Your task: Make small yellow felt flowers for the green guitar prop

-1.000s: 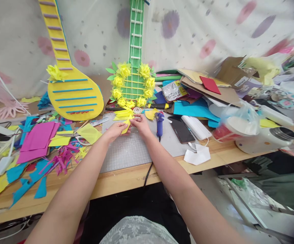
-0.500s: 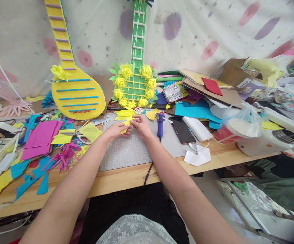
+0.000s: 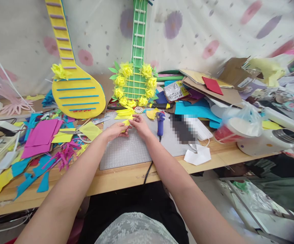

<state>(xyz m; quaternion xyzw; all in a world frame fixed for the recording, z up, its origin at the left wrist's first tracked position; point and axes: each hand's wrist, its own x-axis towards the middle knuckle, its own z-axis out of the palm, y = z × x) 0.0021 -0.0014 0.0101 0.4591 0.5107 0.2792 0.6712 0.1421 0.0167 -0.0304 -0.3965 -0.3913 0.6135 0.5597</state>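
Note:
Over the grey cutting mat (image 3: 126, 154), my left hand (image 3: 116, 131) pinches a small piece of yellow paper (image 3: 127, 122). The fingers of my right hand (image 3: 140, 126) are closed on the same piece from the other side. More yellow paper pieces (image 3: 123, 113) lie just beyond my fingertips. A blue glue gun (image 3: 160, 124) stands to the right of my right hand. Behind the mat leans a green paper guitar (image 3: 136, 83) ringed with yellow paper flowers. A yellow paper guitar (image 3: 79, 96) with blue strips and one yellow flower leans to its left.
On the left lie magenta sheets (image 3: 41, 138), scissors (image 3: 83, 137) and blue and pink scraps. To the right are a white power bank (image 3: 200, 128), a crumpled white paper (image 3: 197, 155), a bagged cup (image 3: 238, 130) and a white flask (image 3: 266, 144). Cardboard (image 3: 212, 91) is piled behind.
My hands stay in almost the same place, and the yellow piece between my fingers has shifted slightly. The dark phone on the right is now blurred into blocks.

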